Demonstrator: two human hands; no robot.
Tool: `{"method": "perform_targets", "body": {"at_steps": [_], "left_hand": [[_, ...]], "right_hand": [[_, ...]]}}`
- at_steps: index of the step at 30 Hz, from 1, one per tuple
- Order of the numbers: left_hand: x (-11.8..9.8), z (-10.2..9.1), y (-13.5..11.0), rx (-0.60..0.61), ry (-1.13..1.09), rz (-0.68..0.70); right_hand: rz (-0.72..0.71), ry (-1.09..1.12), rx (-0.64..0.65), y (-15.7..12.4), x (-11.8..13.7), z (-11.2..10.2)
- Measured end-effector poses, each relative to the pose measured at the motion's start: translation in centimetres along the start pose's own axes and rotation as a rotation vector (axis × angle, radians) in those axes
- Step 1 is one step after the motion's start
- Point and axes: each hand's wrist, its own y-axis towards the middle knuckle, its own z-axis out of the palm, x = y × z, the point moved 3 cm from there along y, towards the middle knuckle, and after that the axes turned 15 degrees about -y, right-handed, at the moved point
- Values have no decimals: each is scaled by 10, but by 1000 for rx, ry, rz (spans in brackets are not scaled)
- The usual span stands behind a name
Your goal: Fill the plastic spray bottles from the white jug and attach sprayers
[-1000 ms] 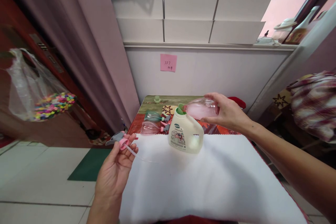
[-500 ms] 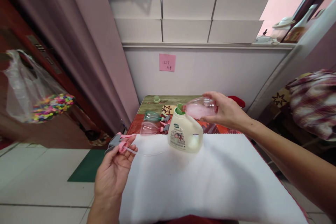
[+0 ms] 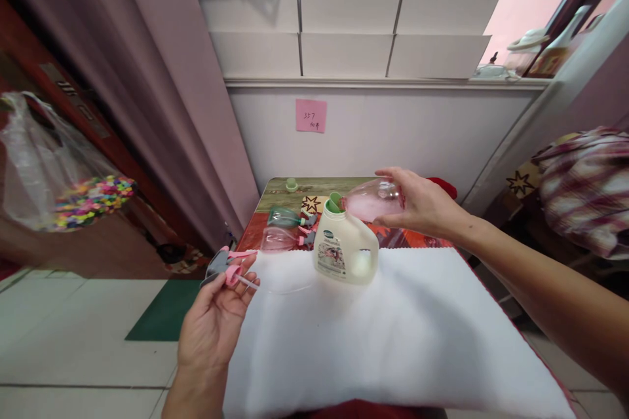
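My right hand (image 3: 417,203) grips a clear pink spray bottle (image 3: 371,200) by its base. The bottle lies tilted nearly level, its neck at the green spout (image 3: 335,201) of a cream detergent jug (image 3: 339,252). Whitish liquid or foam shows inside the bottle. That jug stands upright on a white cloth (image 3: 393,340), its handle to the right. At the left, my left hand (image 3: 216,314) holds a grey and pink spray trigger head (image 3: 227,268), its dip tube pointing right. Behind the jug's left side lie a green spray bottle (image 3: 284,217) and another pink spray bottle (image 3: 278,240).
A green cap (image 3: 291,184) sits at the table's back left. White boxes (image 3: 348,6) are stacked on a ledge above the wall with its pink note (image 3: 311,116). A plastic bag of colourful pieces (image 3: 93,200) hangs at the left.
The pink bottle stays tilted at the jug's spout, with only slight movement of the right hand. Both hands keep their holds; the view has shifted a little.
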Motion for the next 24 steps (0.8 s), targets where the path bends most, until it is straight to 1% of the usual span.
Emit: {"method": "perform_targets", "body": {"at_steps": [4, 7, 11, 14, 20, 24], "left_hand": [[1, -2, 1, 29, 8, 16], [0, -3, 1, 16, 14, 23], [-1, -3, 0, -19, 19, 28], [-1, -3, -1, -16, 36, 37], [0, -2, 0, -36, 42, 40], [0, 0, -1, -15, 36, 24]], "right_hand": [[37, 9, -7, 0, 1, -2], [56, -2, 2, 1, 0, -3], [6, -53, -5, 6, 2, -7], [-31, -94, -9, 10, 7, -13], [-29, -155, 2, 20, 20, -24], [-23, -182, 33, 32, 25, -30]]}}
